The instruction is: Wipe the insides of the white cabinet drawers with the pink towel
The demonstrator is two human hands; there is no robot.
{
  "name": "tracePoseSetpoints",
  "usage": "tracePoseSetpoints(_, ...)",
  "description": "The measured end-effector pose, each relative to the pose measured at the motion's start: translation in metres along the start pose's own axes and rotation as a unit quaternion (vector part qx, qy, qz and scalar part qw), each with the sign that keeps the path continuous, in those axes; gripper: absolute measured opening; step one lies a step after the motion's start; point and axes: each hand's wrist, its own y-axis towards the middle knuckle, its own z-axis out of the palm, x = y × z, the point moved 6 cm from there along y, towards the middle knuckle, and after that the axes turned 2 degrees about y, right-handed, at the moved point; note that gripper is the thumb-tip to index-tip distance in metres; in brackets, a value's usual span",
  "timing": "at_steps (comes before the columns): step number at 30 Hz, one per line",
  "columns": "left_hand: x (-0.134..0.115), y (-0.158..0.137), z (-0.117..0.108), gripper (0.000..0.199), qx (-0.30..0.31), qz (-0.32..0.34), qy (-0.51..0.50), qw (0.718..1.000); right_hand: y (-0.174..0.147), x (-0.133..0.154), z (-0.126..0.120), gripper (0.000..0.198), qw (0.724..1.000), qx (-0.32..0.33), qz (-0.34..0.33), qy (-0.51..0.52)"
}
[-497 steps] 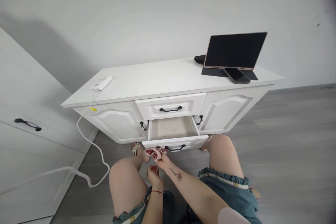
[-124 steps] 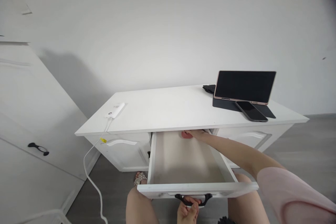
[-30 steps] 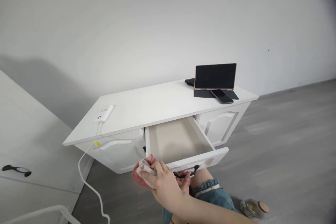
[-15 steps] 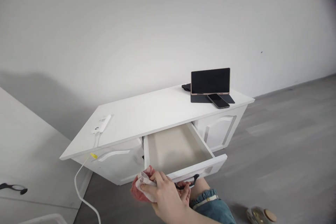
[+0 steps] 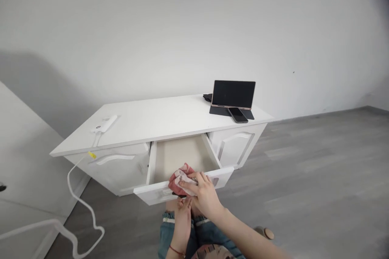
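Pinching a red-and-white cloth (image 5: 174, 184): right hand (image 5: 206, 196), fingers closed on the folds. Cloth bunched at the front edge of the pulled-out drawer (image 5: 173, 151). Left hand (image 5: 182, 209) just below, at the black handle (image 5: 178, 195); cannot tell whether its fingers grip. Tablet (image 5: 233, 94) and phone (image 5: 238, 115) on the cabinet (image 5: 152, 117) top.

You have one left hand (image 5: 182, 215), one right hand (image 5: 208, 197), one cloth (image 5: 178, 180), one sideboard (image 5: 161, 115) with one pulled-out drawer (image 5: 167, 156) and two doors (image 5: 235, 149), one tablet (image 5: 233, 94), one phone (image 5: 238, 115), one cord (image 5: 81, 200), one bracelet (image 5: 177, 251) and one lidded container (image 5: 268, 233).
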Motion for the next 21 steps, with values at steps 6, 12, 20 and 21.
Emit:
tracePoseSetpoints(6, -0.006, -0.005, -0.006, 0.018, 0.008, -0.046, -0.058, 0.997, -0.032, -0.031, 0.005, 0.036, 0.979, -0.147, -0.116, -0.085)
tracePoseSetpoints(12, -0.012, -0.012, -0.003, 0.016, 0.039, -0.083, -0.075, 0.993, -0.075, -0.087, -0.002, 0.027, 0.956, -0.238, -0.115, -0.131)
tracePoseSetpoints(20, -0.008, -0.021, -0.006, 0.016, 0.073, -0.108, -0.166, 0.977, -0.088, -0.093, 0.0, 0.028, 0.954, -0.271, -0.019, -0.13)
tracePoseSetpoints(21, -0.007, -0.021, -0.008, 0.016, 0.065, -0.121, -0.183, 0.973, -0.084, -0.086, 0.005, 0.027, 0.955, -0.271, -0.025, -0.121)
